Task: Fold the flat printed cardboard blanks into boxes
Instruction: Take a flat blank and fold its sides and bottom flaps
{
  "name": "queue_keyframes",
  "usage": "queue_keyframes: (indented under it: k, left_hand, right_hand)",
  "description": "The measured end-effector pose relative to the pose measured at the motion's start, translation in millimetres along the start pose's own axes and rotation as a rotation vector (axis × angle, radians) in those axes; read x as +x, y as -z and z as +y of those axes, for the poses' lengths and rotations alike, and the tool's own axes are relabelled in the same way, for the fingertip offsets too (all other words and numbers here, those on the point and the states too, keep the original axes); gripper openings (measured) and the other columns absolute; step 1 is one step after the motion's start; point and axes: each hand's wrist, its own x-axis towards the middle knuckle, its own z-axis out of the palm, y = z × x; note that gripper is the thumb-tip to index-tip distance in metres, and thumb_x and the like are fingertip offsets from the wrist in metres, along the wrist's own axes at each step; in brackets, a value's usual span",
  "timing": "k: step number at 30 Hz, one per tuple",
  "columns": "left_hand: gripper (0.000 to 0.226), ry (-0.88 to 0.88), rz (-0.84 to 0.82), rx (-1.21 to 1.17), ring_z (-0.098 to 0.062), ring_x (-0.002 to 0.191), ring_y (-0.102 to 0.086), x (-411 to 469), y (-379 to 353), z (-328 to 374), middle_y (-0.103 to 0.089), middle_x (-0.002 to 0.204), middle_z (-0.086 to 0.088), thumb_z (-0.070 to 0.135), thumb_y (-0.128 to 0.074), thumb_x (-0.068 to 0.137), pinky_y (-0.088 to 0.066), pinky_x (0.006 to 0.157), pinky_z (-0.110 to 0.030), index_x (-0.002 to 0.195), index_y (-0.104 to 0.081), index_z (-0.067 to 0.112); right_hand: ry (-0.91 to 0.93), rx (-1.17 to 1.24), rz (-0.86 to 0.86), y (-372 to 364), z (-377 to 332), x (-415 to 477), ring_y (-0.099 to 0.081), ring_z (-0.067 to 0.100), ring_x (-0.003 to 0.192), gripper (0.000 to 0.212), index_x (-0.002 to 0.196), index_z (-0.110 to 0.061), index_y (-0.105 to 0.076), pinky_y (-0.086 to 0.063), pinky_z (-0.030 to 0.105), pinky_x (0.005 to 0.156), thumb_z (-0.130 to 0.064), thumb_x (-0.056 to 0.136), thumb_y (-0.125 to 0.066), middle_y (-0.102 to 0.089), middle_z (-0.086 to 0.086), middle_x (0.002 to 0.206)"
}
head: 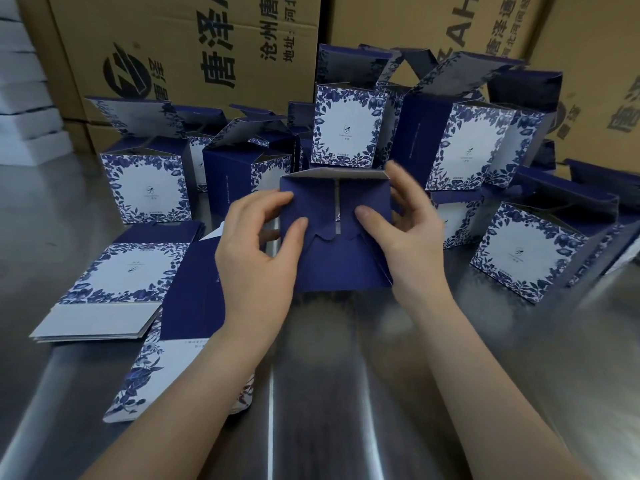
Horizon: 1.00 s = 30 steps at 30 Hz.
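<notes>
Right in the middle, one half-folded navy box (337, 237) is held off the table, its bottom turned toward the camera, the flaps meeting along a pale centre seam. The left hand (256, 251) pinches its left edge, thumb on the flap face and fingers curled onto the flap above. The right hand (412, 233) is clamped round the right side, thumb pressed on the right flap and fingers wrapped behind. Around it, from 9 o'clock through 12 to 3 o'clock, stand the finished boxes (149, 181), white fronts framed in blue leaves, navy sides, lids up. I count at least seven (those at the back overlap too much for a sure total). Two are stacked higher at 12 o'clock, and one sits apart at 3 o'clock. At 8 o'clock lie two piles of flat blanks: one neat stack (114, 282) printed side up, and a looser pile (194, 296) just beside it, partly under the left forearm. Everything rests on a brushed steel table (485, 375), which shows soft reflections of both arms. Behind, at 12 o'clock, a wall of brown cartons (194, 46) printed with large black Chinese characters and a round logo closes off the room; three fronts show. At 10 o'clock, a stack of white foam slabs (20, 98) sits at the edge of view.
</notes>
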Motion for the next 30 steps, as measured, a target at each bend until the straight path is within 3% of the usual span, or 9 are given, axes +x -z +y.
queue_keyframes:
  k: [6, 10, 13, 15, 17, 21, 24, 27, 30]
  left_hand:
    - [0.055, 0.054, 0.012, -0.011, 0.002, 0.101, -0.059, 2, 0, 0, -0.054, 0.111, 0.022, 0.001, -0.072, 0.085, -0.051, 0.083, -0.019, 0.123, -0.054, 0.037]
    - [0.079, 0.009, -0.1, 0.028, 0.001, 0.103, -0.054, 4, 3, 1, -0.045, 0.119, 0.021, 0.002, -0.067, 0.087, -0.045, 0.081, -0.01, 0.141, -0.031, 0.047]
    - [0.072, -0.014, -0.161, 0.04, -0.007, 0.113, -0.051, 6, 6, 0, -0.04, 0.125, 0.014, 0.002, -0.063, 0.089, -0.047, 0.09, -0.019, 0.14, -0.037, 0.046]
    - [0.059, 0.006, -0.179, 0.016, -0.019, 0.121, -0.05, 7, 6, 0, -0.042, 0.132, 0.004, -0.002, -0.062, 0.09, -0.049, 0.097, -0.036, 0.134, -0.052, 0.036]
    - [0.049, 0.028, -0.181, -0.008, -0.02, 0.124, -0.05, 6, 5, -1, -0.044, 0.135, 0.002, -0.002, -0.062, 0.091, -0.047, 0.099, -0.042, 0.126, -0.059, 0.031]
    - [0.041, 0.054, -0.181, -0.052, 0.003, 0.114, -0.051, 7, 7, -3, -0.047, 0.136, 0.006, 0.0, -0.057, 0.094, -0.046, 0.093, -0.023, 0.121, -0.062, 0.03]
    - [0.034, 0.075, -0.2, -0.104, 0.008, 0.115, -0.05, 8, 8, -3, -0.049, 0.139, 0.006, 0.015, -0.05, 0.095, -0.04, 0.09, -0.01, 0.124, -0.062, 0.027]
    - [0.034, 0.053, -0.209, -0.07, 0.001, 0.129, -0.044, 8, 9, -3, -0.047, 0.139, 0.008, 0.026, -0.062, 0.09, -0.042, 0.1, -0.02, 0.124, -0.06, 0.031]
    - [0.046, 0.01, -0.207, 0.024, 0.0, 0.13, -0.042, 7, 8, -4, -0.045, 0.141, 0.008, 0.017, -0.075, 0.086, -0.042, 0.102, -0.023, 0.127, -0.058, 0.03]
  right_hand:
    - [0.021, 0.029, -0.025, -4, 4, -4, -0.061, 0.014, 0.117, 0.052, 0.12, -0.036, -0.063, -0.047, 0.046, 0.105, -0.003, 0.08, -0.069, -0.066, -0.006, 0.125]
    - [0.077, -0.018, -0.084, -3, 1, -4, -0.057, 0.015, 0.12, 0.053, 0.122, -0.033, -0.06, -0.046, 0.045, 0.105, 0.001, 0.082, -0.066, -0.062, -0.004, 0.129]
    - [0.101, -0.017, -0.118, -2, -3, -4, -0.058, 0.014, 0.117, 0.045, 0.119, -0.026, -0.062, -0.047, 0.031, 0.098, 0.004, 0.085, -0.064, -0.059, 0.006, 0.13]
    - [0.108, -0.003, -0.123, -1, -4, -4, -0.058, 0.017, 0.115, 0.037, 0.113, -0.023, -0.064, -0.046, 0.03, 0.096, 0.003, 0.088, -0.06, -0.059, 0.012, 0.127]
    - [0.094, 0.014, -0.115, -1, -4, -3, -0.058, 0.016, 0.115, 0.031, 0.109, -0.022, -0.066, -0.045, 0.028, 0.097, -0.001, 0.09, -0.053, -0.059, 0.013, 0.126]
    - [0.066, 0.073, -0.095, -1, -5, -3, -0.052, 0.019, 0.125, 0.029, 0.104, -0.024, -0.07, -0.036, 0.04, 0.112, -0.016, 0.091, -0.046, -0.061, 0.009, 0.126]
    - [0.085, 0.013, -0.102, -2, -7, -5, -0.053, 0.02, 0.124, 0.022, 0.106, -0.03, -0.069, -0.04, 0.04, 0.108, -0.028, 0.088, -0.057, -0.06, 0.009, 0.128]
    - [0.081, -0.039, -0.127, -2, -6, -7, -0.055, 0.021, 0.122, 0.038, 0.117, -0.029, -0.062, -0.045, 0.045, 0.103, -0.014, 0.083, -0.066, -0.055, 0.009, 0.133]
    - [0.076, -0.027, -0.143, -2, -6, -7, -0.053, 0.013, 0.125, 0.054, 0.128, -0.033, -0.053, -0.045, 0.028, 0.099, -0.008, 0.082, -0.067, -0.052, 0.006, 0.137]
